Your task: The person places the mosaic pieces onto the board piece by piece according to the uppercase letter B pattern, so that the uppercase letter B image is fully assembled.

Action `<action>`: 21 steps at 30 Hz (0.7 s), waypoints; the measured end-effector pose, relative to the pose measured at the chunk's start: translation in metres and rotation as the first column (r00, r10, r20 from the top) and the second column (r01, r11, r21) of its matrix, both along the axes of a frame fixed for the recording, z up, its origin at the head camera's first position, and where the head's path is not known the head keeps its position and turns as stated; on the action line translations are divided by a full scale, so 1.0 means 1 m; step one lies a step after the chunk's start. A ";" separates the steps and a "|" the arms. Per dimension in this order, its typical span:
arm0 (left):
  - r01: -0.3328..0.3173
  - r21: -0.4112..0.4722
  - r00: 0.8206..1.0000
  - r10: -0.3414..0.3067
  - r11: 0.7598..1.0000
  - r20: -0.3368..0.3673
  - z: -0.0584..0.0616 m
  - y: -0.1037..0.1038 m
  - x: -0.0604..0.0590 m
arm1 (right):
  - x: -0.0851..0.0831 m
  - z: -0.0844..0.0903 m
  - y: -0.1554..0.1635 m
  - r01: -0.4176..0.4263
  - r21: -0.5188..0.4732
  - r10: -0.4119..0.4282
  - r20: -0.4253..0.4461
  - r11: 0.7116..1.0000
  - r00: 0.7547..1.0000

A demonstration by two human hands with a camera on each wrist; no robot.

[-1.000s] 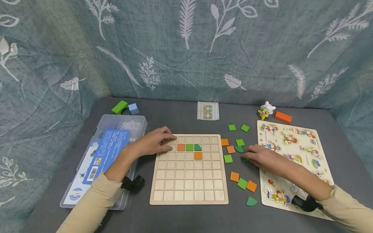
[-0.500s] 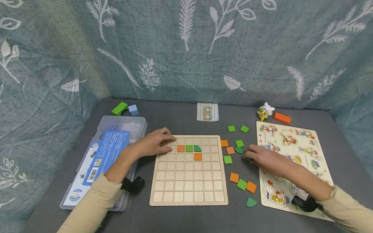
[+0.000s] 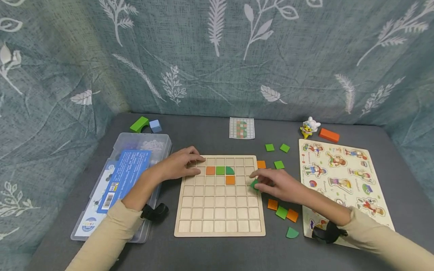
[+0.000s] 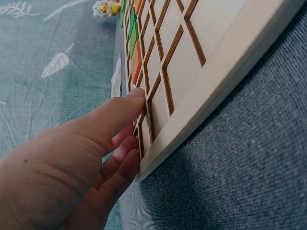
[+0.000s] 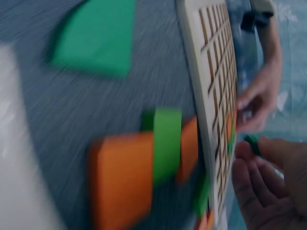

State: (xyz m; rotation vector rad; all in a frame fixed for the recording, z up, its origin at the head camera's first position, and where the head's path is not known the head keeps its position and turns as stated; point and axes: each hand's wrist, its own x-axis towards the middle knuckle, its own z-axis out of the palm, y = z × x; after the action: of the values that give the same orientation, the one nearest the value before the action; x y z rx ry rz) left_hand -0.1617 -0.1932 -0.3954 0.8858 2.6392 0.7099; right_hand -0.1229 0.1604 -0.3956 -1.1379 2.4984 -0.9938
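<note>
A square wooden grid board lies in the middle of the table. In its upper rows sit a red-orange square tile, a green square tile, a dark green quarter-circle tile and an orange square tile. My left hand rests on the board's upper left corner, thumb on the grid and the other fingers by the edge. Over the board's right edge, my right hand pinches a dark green tile between thumb and forefinger; its outline is partly hidden.
Loose tiles, such as a dark green quarter circle, lie right of the board. A picture puzzle board is farther right, a plastic case at left. A printed pattern card, toy figure and blocks stand behind.
My right hand has moved left from the puzzle board's edge to the grid board's right edge, carrying the dark green tile. The left hand stays where it was.
</note>
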 end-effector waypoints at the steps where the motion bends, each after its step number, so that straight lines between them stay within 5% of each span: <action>1: 0.000 0.002 1.000 0.000 1.000 0.002 0.000 0.000 0.000 | 0.000 -0.001 -0.007 0.007 -0.024 -0.006 0.023 1.000 1.000; 8: 0.002 0.006 1.000 -0.002 1.000 0.000 -0.001 -0.001 0.000 | 0.003 -0.014 -0.041 0.023 -0.110 -0.014 0.075 0.994 0.997; 21: -0.003 0.009 1.000 0.003 1.000 0.017 -0.001 -0.001 0.000 | 0.006 -0.012 -0.061 -0.026 -0.002 0.026 0.058 1.000 0.998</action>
State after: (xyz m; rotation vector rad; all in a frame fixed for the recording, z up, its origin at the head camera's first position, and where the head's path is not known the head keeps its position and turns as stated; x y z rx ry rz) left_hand -0.1621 -0.1943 -0.3964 0.8747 2.6252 0.7272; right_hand -0.1174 0.0990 -0.4079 -1.1231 2.4322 -1.0067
